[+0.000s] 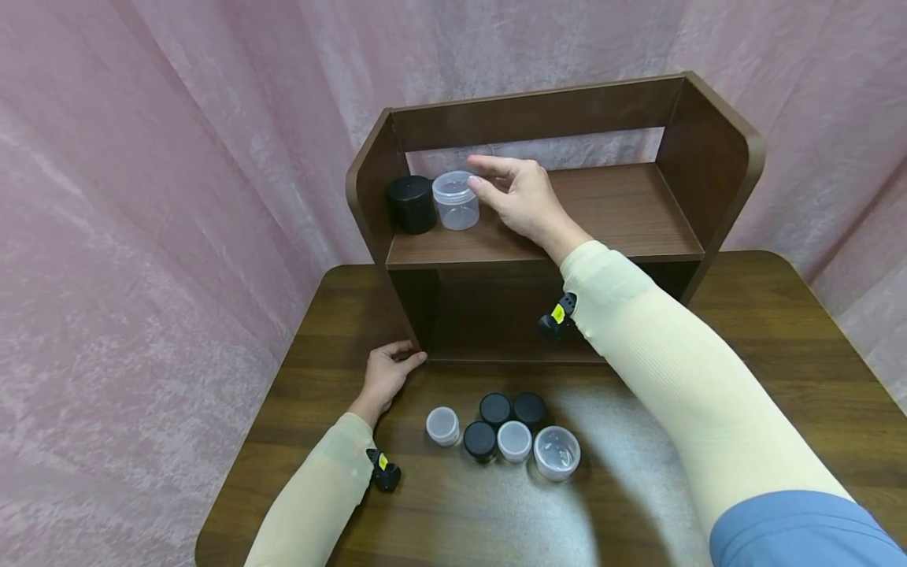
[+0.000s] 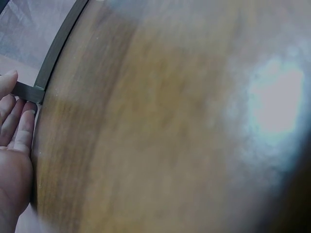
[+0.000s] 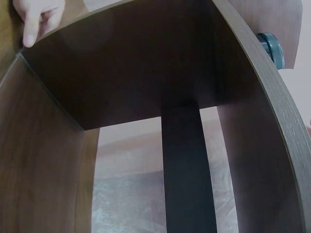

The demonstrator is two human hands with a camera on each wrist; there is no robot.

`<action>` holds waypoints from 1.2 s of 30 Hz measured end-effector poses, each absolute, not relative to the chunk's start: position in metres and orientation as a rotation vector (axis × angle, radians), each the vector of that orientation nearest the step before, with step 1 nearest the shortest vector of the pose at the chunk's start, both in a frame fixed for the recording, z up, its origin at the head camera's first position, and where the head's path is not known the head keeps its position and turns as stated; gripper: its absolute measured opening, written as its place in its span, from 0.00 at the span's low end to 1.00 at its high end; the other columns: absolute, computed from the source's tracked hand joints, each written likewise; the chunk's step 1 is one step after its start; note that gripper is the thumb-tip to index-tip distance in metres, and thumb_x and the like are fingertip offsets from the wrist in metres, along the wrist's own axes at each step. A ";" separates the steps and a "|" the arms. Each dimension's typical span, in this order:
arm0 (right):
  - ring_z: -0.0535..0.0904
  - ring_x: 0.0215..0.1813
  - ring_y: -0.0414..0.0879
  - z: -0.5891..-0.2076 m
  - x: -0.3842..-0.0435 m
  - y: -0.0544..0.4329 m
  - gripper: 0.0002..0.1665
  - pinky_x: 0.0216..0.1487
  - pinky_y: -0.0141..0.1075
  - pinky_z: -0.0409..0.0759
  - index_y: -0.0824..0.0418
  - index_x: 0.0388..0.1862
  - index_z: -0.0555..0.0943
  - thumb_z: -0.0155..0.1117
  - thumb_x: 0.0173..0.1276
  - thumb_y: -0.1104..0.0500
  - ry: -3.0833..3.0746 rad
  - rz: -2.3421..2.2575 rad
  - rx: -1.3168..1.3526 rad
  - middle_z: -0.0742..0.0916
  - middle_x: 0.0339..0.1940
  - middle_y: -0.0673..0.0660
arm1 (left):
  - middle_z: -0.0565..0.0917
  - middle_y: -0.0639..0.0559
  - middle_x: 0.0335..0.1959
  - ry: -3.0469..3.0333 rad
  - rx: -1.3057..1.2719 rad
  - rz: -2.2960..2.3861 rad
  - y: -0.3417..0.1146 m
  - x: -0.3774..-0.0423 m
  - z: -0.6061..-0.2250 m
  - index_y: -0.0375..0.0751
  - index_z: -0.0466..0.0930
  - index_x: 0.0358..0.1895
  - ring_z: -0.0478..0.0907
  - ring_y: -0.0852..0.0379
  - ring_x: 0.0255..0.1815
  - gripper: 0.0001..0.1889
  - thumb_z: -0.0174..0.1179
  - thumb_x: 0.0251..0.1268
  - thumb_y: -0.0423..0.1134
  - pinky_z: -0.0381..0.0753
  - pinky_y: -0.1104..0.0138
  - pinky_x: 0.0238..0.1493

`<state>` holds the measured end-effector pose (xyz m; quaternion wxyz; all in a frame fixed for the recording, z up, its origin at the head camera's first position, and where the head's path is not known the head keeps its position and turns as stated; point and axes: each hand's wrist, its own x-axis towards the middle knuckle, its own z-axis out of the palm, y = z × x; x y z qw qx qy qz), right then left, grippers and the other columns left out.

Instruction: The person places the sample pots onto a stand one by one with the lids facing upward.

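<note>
My right hand (image 1: 520, 195) is over the upper shelf with its thumb and fingers spread apart. Its thumb tip lies by the rim of a clear plastic jar (image 1: 457, 209); whether they touch I cannot tell. Left of that jar, against the side panel, stands a black-lidded jar (image 1: 412, 206). At the lower left front corner of the brown wooden shelf unit (image 1: 716, 150), my left hand (image 1: 386, 374) pinches the side panel. In the left wrist view, the thumb and fingers of this hand (image 2: 14, 160) lie on opposite sides of the panel's edge (image 2: 29, 92).
On the table (image 1: 319, 394) before the shelf unit stand several small jars: black-lidded ones (image 1: 479, 439), white-lidded ones (image 1: 514, 441) and a larger clear jar (image 1: 556, 452). Behind the unit hangs a pink curtain (image 1: 212, 157). A dark jar lid (image 3: 272, 50) shows past the shelf board.
</note>
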<state>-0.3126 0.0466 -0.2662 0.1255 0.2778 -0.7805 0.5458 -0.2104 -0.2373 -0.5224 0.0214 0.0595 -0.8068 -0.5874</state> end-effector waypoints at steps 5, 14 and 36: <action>0.79 0.52 0.38 -0.267 -0.313 0.047 0.20 0.54 0.30 0.73 0.58 0.58 0.81 0.60 0.71 0.51 -2.240 1.499 0.697 0.85 0.53 0.51 | 0.82 0.44 0.50 -2.483 0.186 -1.817 -0.239 -0.214 -0.528 0.35 0.82 0.51 0.78 0.51 0.50 0.21 0.71 0.55 0.39 0.78 0.67 0.44; 0.79 0.42 0.36 -0.264 -0.314 0.047 0.18 0.46 0.31 0.73 0.57 0.54 0.83 0.59 0.72 0.49 -2.187 1.455 0.627 0.87 0.48 0.49 | 0.81 0.44 0.52 -2.479 0.186 -1.815 -0.242 -0.217 -0.528 0.36 0.82 0.52 0.78 0.51 0.50 0.22 0.72 0.55 0.41 0.77 0.69 0.42; 0.81 0.43 0.38 -0.259 -0.312 0.039 0.18 0.47 0.32 0.75 0.58 0.51 0.85 0.60 0.71 0.50 -2.181 1.437 0.625 0.87 0.46 0.50 | 0.82 0.43 0.48 -2.482 0.200 -1.826 -0.250 -0.214 -0.522 0.35 0.82 0.51 0.79 0.52 0.48 0.22 0.72 0.55 0.41 0.78 0.69 0.41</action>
